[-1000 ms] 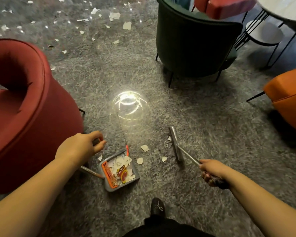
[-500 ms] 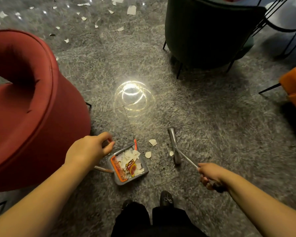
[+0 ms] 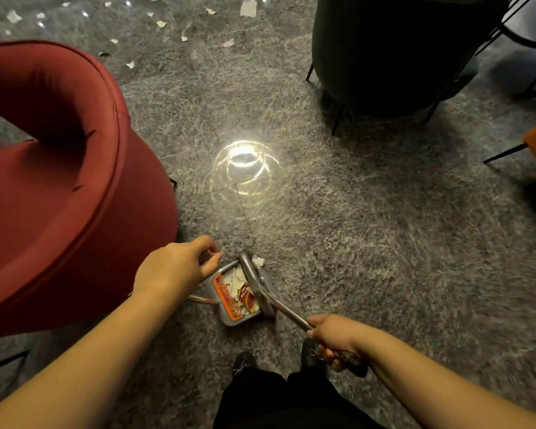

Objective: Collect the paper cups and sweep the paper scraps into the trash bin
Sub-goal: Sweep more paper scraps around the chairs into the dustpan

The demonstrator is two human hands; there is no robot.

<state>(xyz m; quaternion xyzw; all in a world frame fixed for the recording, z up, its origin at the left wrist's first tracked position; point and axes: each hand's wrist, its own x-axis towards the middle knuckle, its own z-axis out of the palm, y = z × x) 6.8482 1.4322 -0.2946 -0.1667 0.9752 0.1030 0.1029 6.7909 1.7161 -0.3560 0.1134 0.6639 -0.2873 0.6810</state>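
Now your right hand [image 3: 333, 337] grips broom [image 3: 254, 280] handle, head lying twelve-to-six across dustpan [image 3: 229, 317] mouth; left hand [image 3: 171, 267] curls round dustpan handle. Last scrap [image 3: 258, 261] at twelve o'clock off broom head.

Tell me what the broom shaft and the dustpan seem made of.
The thin silver broom shaft looks like polished metal: it gleams. The grey dustpan with its orange comb edge looks like matte moulded plastic, though the blur leaves that open.
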